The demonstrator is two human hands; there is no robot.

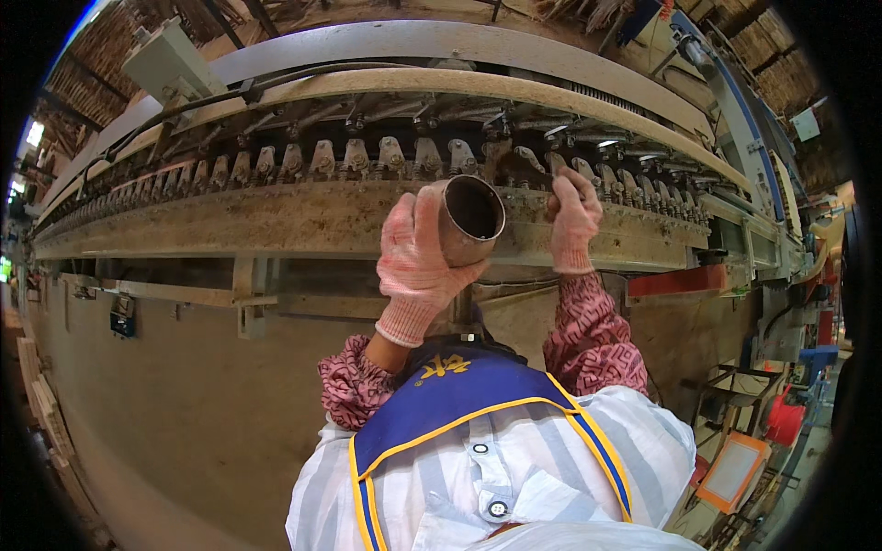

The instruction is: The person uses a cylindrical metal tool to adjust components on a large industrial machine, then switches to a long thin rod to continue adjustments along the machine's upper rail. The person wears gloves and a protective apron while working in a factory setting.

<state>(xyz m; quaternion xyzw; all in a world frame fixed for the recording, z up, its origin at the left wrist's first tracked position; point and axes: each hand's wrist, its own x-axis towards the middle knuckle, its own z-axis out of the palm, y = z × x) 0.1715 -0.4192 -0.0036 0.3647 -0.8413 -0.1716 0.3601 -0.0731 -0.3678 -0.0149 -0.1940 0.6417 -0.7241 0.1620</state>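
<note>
My left hand [418, 253], in a pinkish knitted glove, is wrapped round a metal cup [452, 241]. The cup's round mouth tilts up toward me and its inside is dark. To its right, my gloved right hand [576, 220] is closed, fingers bent, at the row of metal clamps [390, 156] along the machine. Something small and dark shows at its fingertips, but I cannot make out what it is. Both hands are over the machine's dusty front beam [312, 220], with the cup in front of the clamps.
A long light rail [386, 81] runs behind the clamps, and a grey box [170, 60] stands at the far left. A red bar [677, 281] juts out at right. Further right are a red reel [784, 418] and an orange-framed panel [732, 471]. Boards [55, 422] lie at left.
</note>
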